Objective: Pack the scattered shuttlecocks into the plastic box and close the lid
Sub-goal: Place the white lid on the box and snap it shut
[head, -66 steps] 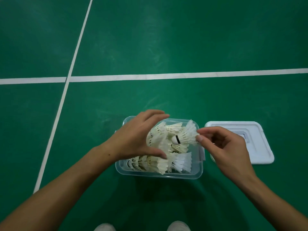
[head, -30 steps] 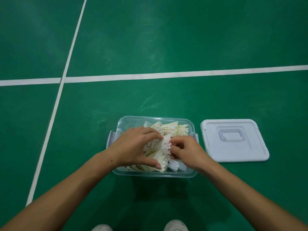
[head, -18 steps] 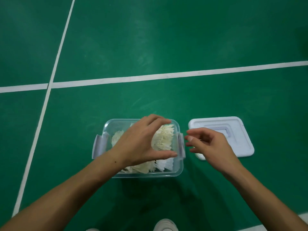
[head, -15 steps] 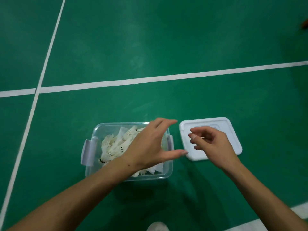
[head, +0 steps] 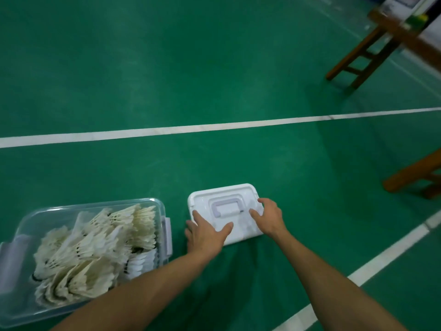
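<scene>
The white lid (head: 224, 209) lies flat on the floor, just right of the plastic box (head: 162, 211) filled with shuttlecocks (head: 95, 247). It is touched by the left hand (head: 205, 231) and right hand (head: 268, 217), fingers spread, not yet gripped. It is judged light, stiff and slippery; its 2 short edges are best gripped.

No text, label, brand or number can be read; the papers (head: 403, 3) at the top right edge are too blurred to make out.

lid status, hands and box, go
Left hand and right hand both on lid, lid on floor. Box open, full of shuttlecocks. Nothing between.
</scene>
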Demonstrator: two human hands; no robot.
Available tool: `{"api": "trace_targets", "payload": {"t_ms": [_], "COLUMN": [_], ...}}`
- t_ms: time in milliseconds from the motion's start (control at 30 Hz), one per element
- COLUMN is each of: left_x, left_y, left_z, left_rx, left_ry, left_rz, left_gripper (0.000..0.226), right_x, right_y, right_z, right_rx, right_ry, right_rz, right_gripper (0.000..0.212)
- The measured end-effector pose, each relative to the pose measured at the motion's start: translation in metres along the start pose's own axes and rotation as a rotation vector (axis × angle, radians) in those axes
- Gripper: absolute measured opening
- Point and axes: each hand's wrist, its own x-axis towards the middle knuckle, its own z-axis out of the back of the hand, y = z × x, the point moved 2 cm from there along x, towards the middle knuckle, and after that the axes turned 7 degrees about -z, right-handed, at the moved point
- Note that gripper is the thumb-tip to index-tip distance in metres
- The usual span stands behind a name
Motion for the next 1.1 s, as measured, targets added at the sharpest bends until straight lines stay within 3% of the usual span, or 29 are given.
{"api": "trace_targets", "payload": {"t_ms": [167, 333, 567, 700, 867, 1100], "left_x": [0.014, 0.006, -0.041, -0.072, -0.105, -0.142], "left_y": [-0.004, -0.011, -0.059, -0.075, -0.039, 0.053], "left_z": [-0.004, -0.002, 0.035, 0.095, 0.197, 0.298], "left_rx": [0.046, 0.007, -0.153, -0.201, -0.174, -0.095], "left_ry": [0.013, 0.031, 0.028, -0.075, -0.277, -0.451], "left_rz": [0.037, 0.022, -0.258, -0.42, -0.547, -0.405], "left_gripper": [0.118, 0.098, 0.096, 0.084, 0.051, 0.049], "right_x": [0.013, 0.012, -0.025, -0.058, -0.109, -0.174], "right_y": [-0.011, -0.014, -0.002, 0.033, 0.104, 0.189], "right_z": [-0.024, -0.018, 0.054, 0.09, 0.075, -0.001], "right_rx": [0.001, 0.18, 0.318, 0.418, 0.484, 0.516], "right_ry": [0.069, 0.004, -0.232, -0.305, -0.226, -0.025], "right_rz": [-0.05, -0.129, -0.029, 0.072, 0.262, 0.382], "right_gripper": [0.074, 0.067, 0.05, 0.043, 0.044, 0.047]}}
